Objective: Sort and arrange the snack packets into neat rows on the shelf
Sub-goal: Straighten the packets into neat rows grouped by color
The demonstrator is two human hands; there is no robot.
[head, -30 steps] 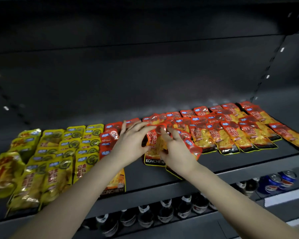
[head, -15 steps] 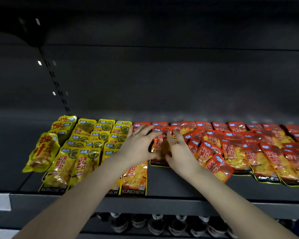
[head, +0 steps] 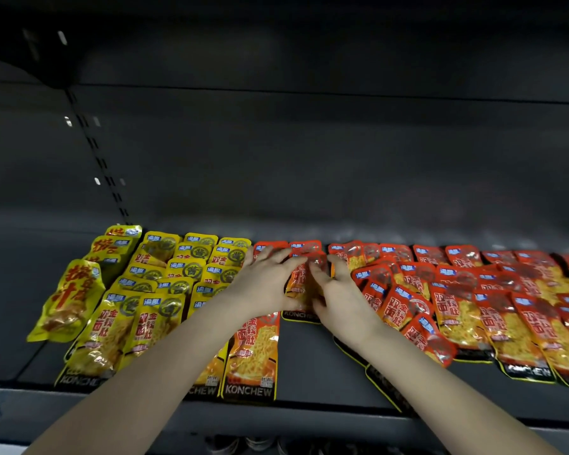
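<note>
Yellow snack packets (head: 165, 290) lie in overlapping rows on the left of the dark shelf (head: 309, 359). Red snack packets (head: 473, 307) fill the middle and right, less evenly. My left hand (head: 266, 284) and my right hand (head: 345, 293) meet at the shelf's middle. Both grip one red packet (head: 301, 285) from either side, fingers over its top and thumbs at its lower edge. A longer red packet (head: 253, 353) lies under my left wrist and reaches the front edge. Another red packet (head: 429, 339) lies askew just right of my right wrist.
A larger yellow bag (head: 68, 300) lies tilted at the far left. The shelf's grey front lip (head: 309, 418) runs across the bottom, with bottle tops (head: 240, 443) on the level below. A slotted upright (head: 99, 159) stands at the back left.
The view has swung left and closer, so the packets sit further right in frame. Both hands have stayed together on the same red packet at the middle.
</note>
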